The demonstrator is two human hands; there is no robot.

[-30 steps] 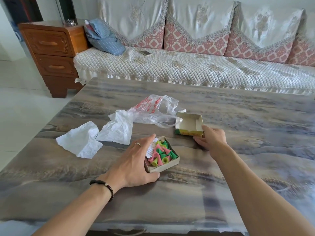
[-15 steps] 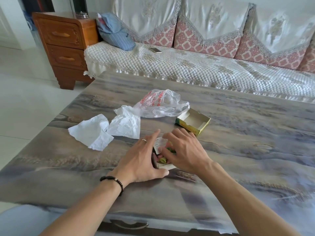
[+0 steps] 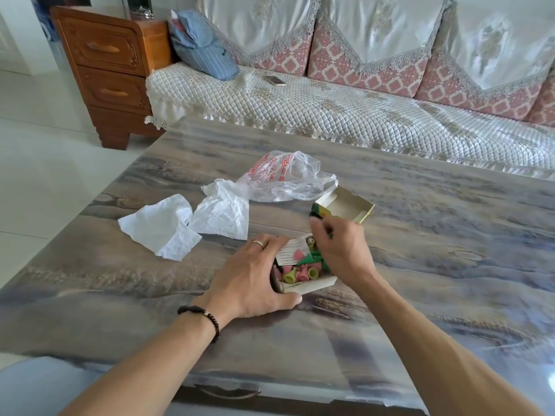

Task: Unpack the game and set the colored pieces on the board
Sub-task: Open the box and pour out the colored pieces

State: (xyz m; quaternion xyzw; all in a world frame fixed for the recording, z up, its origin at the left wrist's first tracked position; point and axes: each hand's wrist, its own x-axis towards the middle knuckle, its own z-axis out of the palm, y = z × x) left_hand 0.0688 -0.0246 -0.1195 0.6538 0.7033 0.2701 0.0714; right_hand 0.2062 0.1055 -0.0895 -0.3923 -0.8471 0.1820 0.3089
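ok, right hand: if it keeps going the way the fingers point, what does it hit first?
Probably the empty box lid, just beyond the right hand on the table. Depth is unclear; the raised fingers might pass over its near edge.

plastic bag [image 3: 285, 178]: red printing, too crumpled to read
paper slip [image 3: 289, 250] in the box: fine lines of print, too small to read

My table [image 3: 420, 265] has a streaked grey-brown stone-look top, glossy under soft daylight. Beyond its far edge runs a sofa [image 3: 330, 115] with a quilted cream cover and pink patterned cushions [image 3: 369, 64] draped in lace-edged cloth. A carved wooden drawer cabinet [image 3: 111, 70] stands by its end on the pale tiled floor [image 3: 45, 151].
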